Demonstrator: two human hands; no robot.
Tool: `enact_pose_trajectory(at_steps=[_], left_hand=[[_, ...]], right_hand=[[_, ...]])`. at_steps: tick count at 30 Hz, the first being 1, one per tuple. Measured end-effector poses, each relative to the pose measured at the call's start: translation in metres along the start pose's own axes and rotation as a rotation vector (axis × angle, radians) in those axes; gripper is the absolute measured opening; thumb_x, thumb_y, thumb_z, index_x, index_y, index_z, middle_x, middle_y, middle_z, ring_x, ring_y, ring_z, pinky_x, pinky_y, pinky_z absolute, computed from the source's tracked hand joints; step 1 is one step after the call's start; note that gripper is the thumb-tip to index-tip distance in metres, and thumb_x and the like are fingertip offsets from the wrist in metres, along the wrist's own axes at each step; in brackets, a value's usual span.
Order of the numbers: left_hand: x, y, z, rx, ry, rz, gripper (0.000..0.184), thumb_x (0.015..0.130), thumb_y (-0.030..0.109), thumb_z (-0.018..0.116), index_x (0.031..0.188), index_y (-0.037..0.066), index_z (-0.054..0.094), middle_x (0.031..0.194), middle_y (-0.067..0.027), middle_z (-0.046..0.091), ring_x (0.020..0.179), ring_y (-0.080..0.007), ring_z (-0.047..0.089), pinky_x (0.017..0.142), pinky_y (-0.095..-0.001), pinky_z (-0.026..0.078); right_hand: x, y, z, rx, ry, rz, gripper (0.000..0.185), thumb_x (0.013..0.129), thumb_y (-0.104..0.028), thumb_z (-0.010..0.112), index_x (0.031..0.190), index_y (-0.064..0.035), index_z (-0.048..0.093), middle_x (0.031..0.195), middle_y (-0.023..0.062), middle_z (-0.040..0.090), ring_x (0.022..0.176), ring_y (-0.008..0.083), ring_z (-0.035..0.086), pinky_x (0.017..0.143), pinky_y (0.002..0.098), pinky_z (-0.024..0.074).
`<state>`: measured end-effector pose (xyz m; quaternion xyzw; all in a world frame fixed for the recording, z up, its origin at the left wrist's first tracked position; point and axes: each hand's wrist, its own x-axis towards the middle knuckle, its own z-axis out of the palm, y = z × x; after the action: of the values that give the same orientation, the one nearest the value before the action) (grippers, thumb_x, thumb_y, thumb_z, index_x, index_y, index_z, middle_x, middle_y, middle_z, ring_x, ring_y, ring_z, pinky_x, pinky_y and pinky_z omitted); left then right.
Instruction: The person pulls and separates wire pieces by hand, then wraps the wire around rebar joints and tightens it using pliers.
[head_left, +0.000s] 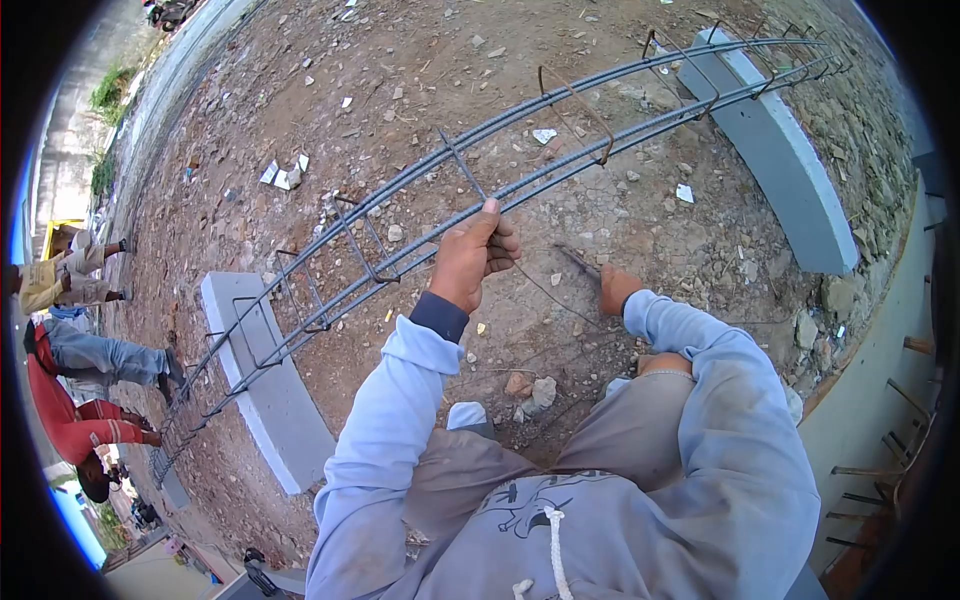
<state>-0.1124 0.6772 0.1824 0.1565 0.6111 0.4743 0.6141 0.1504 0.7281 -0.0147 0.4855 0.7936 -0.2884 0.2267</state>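
Note:
A long cage of steel bars [560, 172] with square stirrups lies across two grey blocks. My left hand [473, 255] is closed at the near bars, its thumb beside a stirrup [462, 163], and a thin wire [550, 294] runs down from its fingers. To the right, my right hand [617, 290] is wrapped round a dark, slim tool [580, 262] whose tip points up and left. This tool is apart from the bars.
One grey block [268, 380] supports the cage at left, another [780, 150] at right. A person in red [75, 425] bends at the cage's far left end; another person's legs [85, 275] show beyond. Rubble and stones [540, 393] lie near my feet. Rusty rods [870, 471] protrude at right.

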Motion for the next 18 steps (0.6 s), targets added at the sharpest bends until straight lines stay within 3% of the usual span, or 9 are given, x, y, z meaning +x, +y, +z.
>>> enact_pose_trajectory(at_steps=[3,6,9,10,13,16,18], left_hand=[[-0.003,-0.005,0.005,-0.076,0.018,0.050,0.038,0.095,0.040,0.049,0.094,0.004,0.060,0.067,0.0004,0.056,0.063,-0.0129,0.060,0.060,-0.0281,0.052],[-0.007,-0.011,0.007,-0.149,0.021,0.078,0.037,0.096,0.036,0.048,0.103,0.002,0.060,0.064,0.0024,0.052,0.060,-0.0113,0.057,0.058,-0.0270,0.050],[-0.008,-0.011,0.012,-0.252,0.039,0.072,0.035,0.097,0.031,0.047,0.109,0.001,0.059,0.062,0.0031,0.050,0.057,-0.0105,0.054,0.056,-0.0264,0.047],[-0.008,-0.013,0.015,-0.311,0.042,0.081,0.034,0.097,0.030,0.047,0.110,0.002,0.059,0.062,0.0032,0.050,0.056,-0.0103,0.054,0.055,-0.0263,0.047],[-0.007,-0.023,0.021,-0.470,0.048,0.114,0.034,0.096,0.029,0.048,0.109,0.001,0.060,0.063,0.0026,0.051,0.056,-0.0111,0.053,0.055,-0.0270,0.045],[-0.004,-0.027,0.026,-0.609,0.041,0.105,0.034,0.096,0.028,0.048,0.110,0.000,0.060,0.064,0.0022,0.052,0.055,-0.0117,0.053,0.054,-0.0273,0.045],[-0.005,-0.029,0.025,-0.677,0.026,0.072,0.034,0.095,0.027,0.048,0.113,0.000,0.058,0.064,0.0021,0.052,0.055,-0.0118,0.053,0.054,-0.0272,0.044]], right_hand=[[-0.002,0.005,-0.024,0.028,-0.038,-0.092,0.045,0.069,-0.024,0.060,0.103,0.0057,0.061,0.100,0.0269,0.063,0.093,0.0384,0.063,0.081,0.0441,0.0500],[-0.011,0.001,-0.060,0.212,-0.181,0.003,0.039,0.065,-0.028,0.062,0.086,0.0040,0.067,0.093,0.0260,0.065,0.089,0.0371,0.064,0.077,0.0429,0.0499],[-0.039,0.005,-0.099,0.274,-0.161,-0.039,0.042,0.062,-0.033,0.065,0.085,0.0035,0.067,0.088,0.0265,0.065,0.086,0.0370,0.064,0.073,0.0427,0.0489],[-0.051,0.005,-0.115,0.271,-0.099,-0.061,0.040,0.064,-0.031,0.065,0.087,0.0016,0.068,0.080,0.0237,0.065,0.076,0.0337,0.064,0.067,0.0418,0.0479],[-0.091,-0.009,-0.172,0.406,-0.064,-0.157,0.036,0.067,-0.026,0.064,0.091,0.0005,0.067,0.071,0.0170,0.063,0.066,0.0280,0.061,0.062,0.0399,0.0473],[-0.117,-0.030,-0.203,0.452,0.047,-0.284,0.042,0.072,-0.020,0.062,0.111,-0.0029,0.062,0.068,0.0105,0.059,0.061,0.0230,0.058,0.059,0.0375,0.0469],[-0.146,-0.062,-0.233,0.506,-0.075,-0.194,0.051,0.073,-0.018,0.060,0.123,-0.0062,0.053,0.069,0.0091,0.060,0.062,0.0220,0.058,0.060,0.0369,0.0476]])
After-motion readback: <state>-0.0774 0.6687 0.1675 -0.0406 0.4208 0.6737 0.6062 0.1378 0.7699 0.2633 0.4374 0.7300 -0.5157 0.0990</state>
